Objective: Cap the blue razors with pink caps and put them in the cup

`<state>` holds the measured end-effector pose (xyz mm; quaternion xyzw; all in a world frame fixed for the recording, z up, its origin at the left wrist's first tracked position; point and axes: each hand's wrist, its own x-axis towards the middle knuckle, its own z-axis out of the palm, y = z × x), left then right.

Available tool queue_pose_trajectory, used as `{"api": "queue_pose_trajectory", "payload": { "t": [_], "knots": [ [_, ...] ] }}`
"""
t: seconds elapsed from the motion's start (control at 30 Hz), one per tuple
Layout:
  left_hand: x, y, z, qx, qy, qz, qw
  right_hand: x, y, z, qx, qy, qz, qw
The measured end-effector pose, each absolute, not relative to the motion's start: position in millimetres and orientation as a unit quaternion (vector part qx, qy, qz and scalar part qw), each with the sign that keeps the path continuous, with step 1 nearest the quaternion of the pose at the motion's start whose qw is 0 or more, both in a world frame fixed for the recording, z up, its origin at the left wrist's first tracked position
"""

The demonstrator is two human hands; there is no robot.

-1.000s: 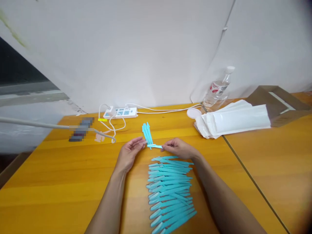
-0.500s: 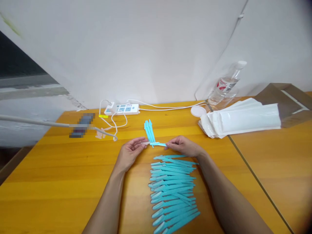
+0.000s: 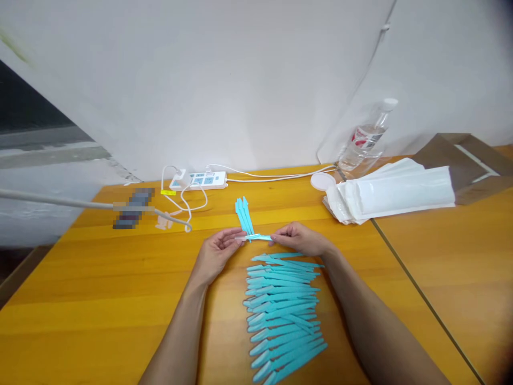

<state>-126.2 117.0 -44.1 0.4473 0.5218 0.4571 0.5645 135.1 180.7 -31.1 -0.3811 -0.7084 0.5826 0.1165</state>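
Pinched in my right hand (image 3: 300, 238) is the handle end of a light blue eyebrow razor (image 3: 263, 237), held level. My left hand (image 3: 216, 251) grips a small whitish blade cover (image 3: 240, 238), which meets or overlaps the razor's blade end; how far it is on I cannot tell. Just beyond my fingers, a few more blue razors (image 3: 244, 214) lie fanned together, pointing away from me. Nearer to me, a long row of blue eyebrow razors (image 3: 282, 307) lies side by side, blade ends to the left, some crossing over others.
A white power strip (image 3: 218, 180) with cables sits against the wall, and a blurred-out phone (image 3: 134, 208) lies at left. On the right are white packets (image 3: 404, 192), a round pale lid (image 3: 323, 181), a plastic bottle (image 3: 363, 140) and a brown cardboard box (image 3: 444, 160).
The whitish cover in my left hand and the razor in my right have come together at the blade end. The view has shifted slightly; the other razors lie as before.
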Motion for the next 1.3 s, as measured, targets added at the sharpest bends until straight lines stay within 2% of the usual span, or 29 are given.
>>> {"api": "queue_pose_trajectory", "payload": {
  "t": [0.2,0.43,0.53,0.7,0.83,0.97,1.07,1.17,1.3],
  "knots": [
    [-102,116,-44,0.448,0.505,0.440,0.592,133,178,-36,-0.358,-0.714,0.592,0.112],
    [-99,107,-40,0.543,0.519,0.349,0.561,141,180,-24,-0.335,-0.760,0.549,0.094],
    [-96,100,-38,0.577,0.509,0.313,0.557,150,184,-25,-0.383,-0.754,0.525,0.100],
    [-94,97,-30,0.627,0.513,0.282,0.514,138,191,-38,-0.513,-0.718,0.433,0.184],
    [-116,106,-29,0.619,0.555,0.332,0.445,95,201,-36,-0.570,-0.726,0.335,0.189],
    [-177,118,-35,0.545,0.669,0.381,0.333,54,215,-30,-0.594,-0.734,0.289,0.157],
    [-232,123,-36,0.494,0.798,0.299,0.173,41,224,-32,-0.599,-0.726,0.305,0.144],
    [-272,127,-34,0.460,0.866,0.196,0.024,41,230,-37,-0.597,-0.714,0.338,0.140],
    [-290,139,-36,0.481,0.864,0.149,-0.018,49,231,-38,-0.587,-0.697,0.377,0.167]
  ]
}}
